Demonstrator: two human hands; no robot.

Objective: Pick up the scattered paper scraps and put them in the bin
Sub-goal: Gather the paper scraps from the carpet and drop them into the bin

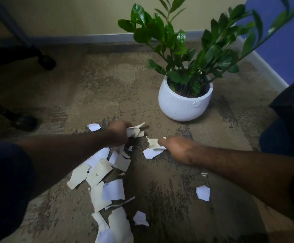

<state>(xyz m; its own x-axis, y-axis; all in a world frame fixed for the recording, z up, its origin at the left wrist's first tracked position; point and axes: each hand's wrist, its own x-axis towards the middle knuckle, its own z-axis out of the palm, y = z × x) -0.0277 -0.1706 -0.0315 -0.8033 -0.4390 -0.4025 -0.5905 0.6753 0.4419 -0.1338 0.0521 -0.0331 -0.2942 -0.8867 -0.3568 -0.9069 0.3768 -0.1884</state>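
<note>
Torn white and cream paper scraps lie scattered on the carpet, most in a trail running from the centre down to the bottom edge. My left hand grips a bunch of scraps just above the pile. My right hand pinches a few scraps over a white scrap on the floor. Single scraps lie apart at the lower right, lower centre and behind my left hand. A bin with a black liner stands at the right edge.
A white pot with a leafy green plant stands just beyond my hands. Black chair legs with castors are at the left. Walls with skirting boards close off the back and right. My dark-clothed knee fills the lower left.
</note>
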